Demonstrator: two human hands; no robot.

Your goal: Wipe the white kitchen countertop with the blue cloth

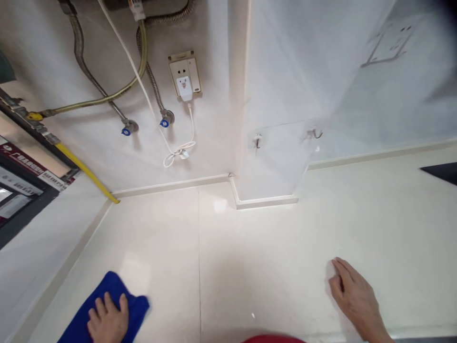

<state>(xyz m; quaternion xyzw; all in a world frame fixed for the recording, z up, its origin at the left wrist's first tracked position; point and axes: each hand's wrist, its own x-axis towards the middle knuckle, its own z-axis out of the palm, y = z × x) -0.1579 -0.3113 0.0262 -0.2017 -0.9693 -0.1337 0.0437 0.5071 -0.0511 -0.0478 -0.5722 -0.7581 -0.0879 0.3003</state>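
Observation:
My left hand [109,318] rests on a blue cloth [132,309] at the lower left. Its fingers are spread over the fabric, and part of the cloth runs out of the bottom of the view. The cloth lies rumpled on a glossy pale surface [228,267]. On the right, my right hand [355,295] is against that same surface, apart from the cloth. Its fingers are together and curled, with the thumb drawn in close to the index finger. Nothing shows in its grasp.
A wall column [267,162] with two hooks juts out at the centre. Left of it, a white plug [183,88] sits in a socket, its cable looped below. Two blue-handled valves and a yellow pipe [87,171] are by the left wall. A dark pointed object [444,172] enters at right.

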